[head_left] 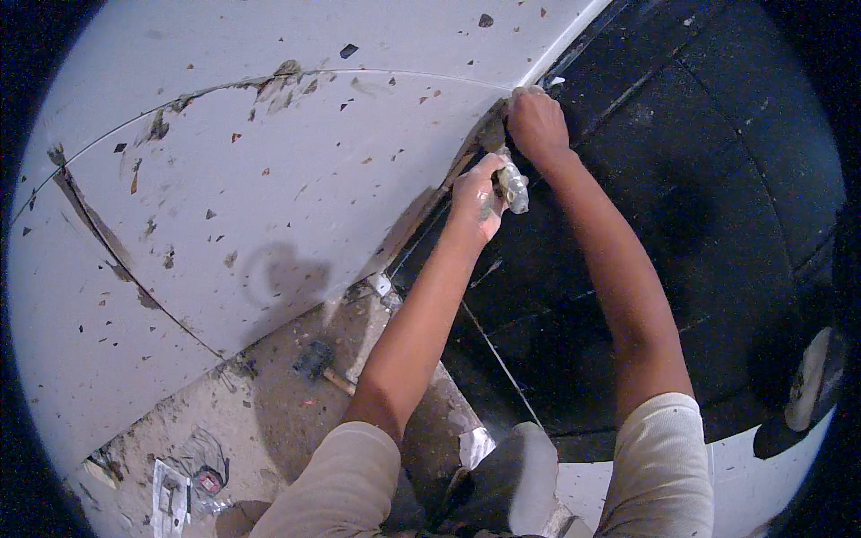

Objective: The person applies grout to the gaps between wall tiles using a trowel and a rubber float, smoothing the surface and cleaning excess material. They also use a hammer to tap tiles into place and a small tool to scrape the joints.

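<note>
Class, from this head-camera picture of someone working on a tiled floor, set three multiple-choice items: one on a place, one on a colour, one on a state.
1. Where does the hammer lie?
A. on the bare mortar bed left of the left forearm
B. on the black tiles
C. in the right hand

2. What colour are the tiles right of the joint?
A. red
B. black
C. green

3. How is the left hand?
A. flat and open on the floor
B. closed around a small smeared tool
C. out of view

Key: 1 A, the hammer rests on grey mortar below the speckled white tiles. 2 B, the tiles there are dark black. 3 B, its fingers wrap the tool beside the right hand, which presses at the joint.
</note>
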{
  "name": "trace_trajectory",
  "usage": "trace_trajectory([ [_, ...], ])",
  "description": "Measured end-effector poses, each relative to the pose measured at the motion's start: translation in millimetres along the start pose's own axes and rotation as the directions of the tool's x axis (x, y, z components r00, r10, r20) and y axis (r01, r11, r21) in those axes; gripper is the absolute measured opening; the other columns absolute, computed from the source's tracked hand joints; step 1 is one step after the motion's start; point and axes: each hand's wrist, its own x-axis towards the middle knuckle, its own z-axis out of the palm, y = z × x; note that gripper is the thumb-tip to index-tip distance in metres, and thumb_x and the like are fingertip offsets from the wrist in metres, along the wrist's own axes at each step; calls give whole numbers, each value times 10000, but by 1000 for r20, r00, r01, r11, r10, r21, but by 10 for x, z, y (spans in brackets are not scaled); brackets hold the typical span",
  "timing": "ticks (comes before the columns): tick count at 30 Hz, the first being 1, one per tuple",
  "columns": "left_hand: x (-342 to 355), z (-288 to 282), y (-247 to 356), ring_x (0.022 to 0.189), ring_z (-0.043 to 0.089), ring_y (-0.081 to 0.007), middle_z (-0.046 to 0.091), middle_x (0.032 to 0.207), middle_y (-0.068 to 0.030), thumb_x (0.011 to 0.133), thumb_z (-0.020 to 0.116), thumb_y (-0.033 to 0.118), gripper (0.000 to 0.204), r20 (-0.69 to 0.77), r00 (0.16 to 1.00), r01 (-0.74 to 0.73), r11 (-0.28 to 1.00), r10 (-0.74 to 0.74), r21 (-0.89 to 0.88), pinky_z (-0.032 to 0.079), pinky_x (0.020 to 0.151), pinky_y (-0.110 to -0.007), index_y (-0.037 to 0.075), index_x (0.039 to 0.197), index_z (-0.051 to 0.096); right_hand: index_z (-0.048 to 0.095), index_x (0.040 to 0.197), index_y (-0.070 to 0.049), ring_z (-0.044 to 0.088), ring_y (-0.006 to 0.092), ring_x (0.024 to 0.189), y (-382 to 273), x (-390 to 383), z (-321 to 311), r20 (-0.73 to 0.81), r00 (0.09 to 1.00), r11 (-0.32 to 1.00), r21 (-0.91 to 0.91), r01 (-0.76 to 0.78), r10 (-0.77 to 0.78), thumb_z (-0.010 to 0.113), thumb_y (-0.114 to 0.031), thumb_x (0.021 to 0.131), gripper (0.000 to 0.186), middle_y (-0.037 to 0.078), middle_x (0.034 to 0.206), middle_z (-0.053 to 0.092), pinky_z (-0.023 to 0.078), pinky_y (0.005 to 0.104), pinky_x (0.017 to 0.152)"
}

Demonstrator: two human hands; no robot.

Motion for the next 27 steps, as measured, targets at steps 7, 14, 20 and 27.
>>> trace_trajectory([
  [7,15,-1,-113,690,648,-230,607,818,-81,799,679,160,193,2,1000,-25,999,25,44,528,633,-351,27,923,617,619,891,4,644,437,795,69,-116,117,-90,994,996,64,66,-61,542,-121,855,151,240,847,623,526,516,710],
  [14,74,-19,-28,776,648,-260,592,888,-99,822,647,157,235,49,999,1,996,-5,93,554,691,-415,37,1015,588,623,898,-11,664,397,854,-11,36,-83,2,1000,998,67,0,0,507,-117,871,161,203,846,660,538,496,746],
  [20,25,17,-101,774,644,-251,612,889,-94,837,636,147,215,29,1000,1,991,-5,132,545,697,-428,36,1018,602,664,959,-53,662,409,874,106,-199,-198,-50,989,976,175,-132,143,564,-170,865,180,235,924,672,528,516,791],
  [27,-16,-74,-225,813,628,-222,628,927,-66,905,602,184,194,-42,999,14,958,-2,286,531,726,-428,26,1015,622,688,1071,-63,656,407,941,-42,-723,-451,161,964,911,325,-253,211,686,-297,824,341,213,997,689,522,485,847],
])
